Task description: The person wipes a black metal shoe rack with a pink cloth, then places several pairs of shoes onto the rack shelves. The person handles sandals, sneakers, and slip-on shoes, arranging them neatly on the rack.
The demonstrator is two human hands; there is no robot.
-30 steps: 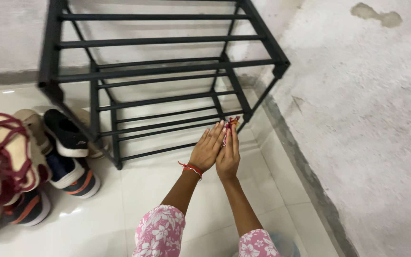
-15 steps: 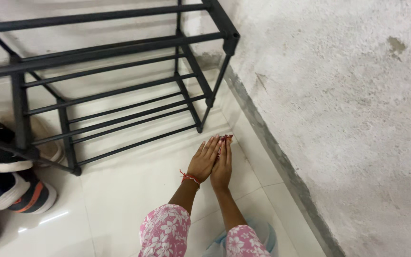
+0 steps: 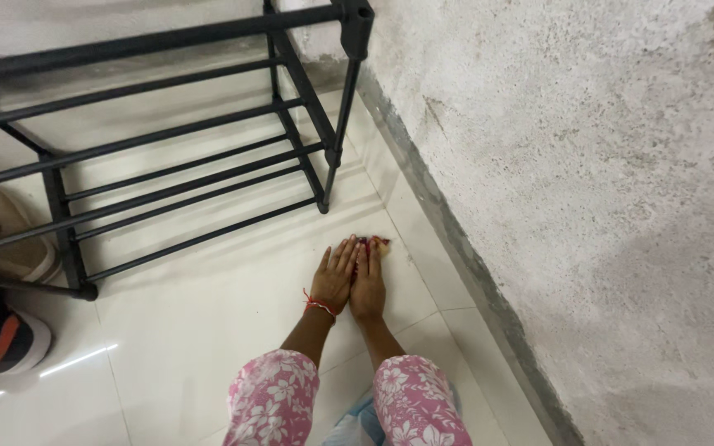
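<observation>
White floor tiles (image 3: 208,330), red packet (image 3: 373,243) between palms.

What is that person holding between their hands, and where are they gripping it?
A small red thing is pressed between the left hand and right hand; only its tip shows past the fingertips, so what it is cannot be told.

Small red wrapper-like scrap (image 3: 373,243), pinched between the fingertips of pressed-together palms, just right of the black rack's (image 3: 324,177) front foot; shape unclear. Crumpled pale-blue plastic bag (image 3: 355,428) at the bottom edge, well below that rack.
</observation>
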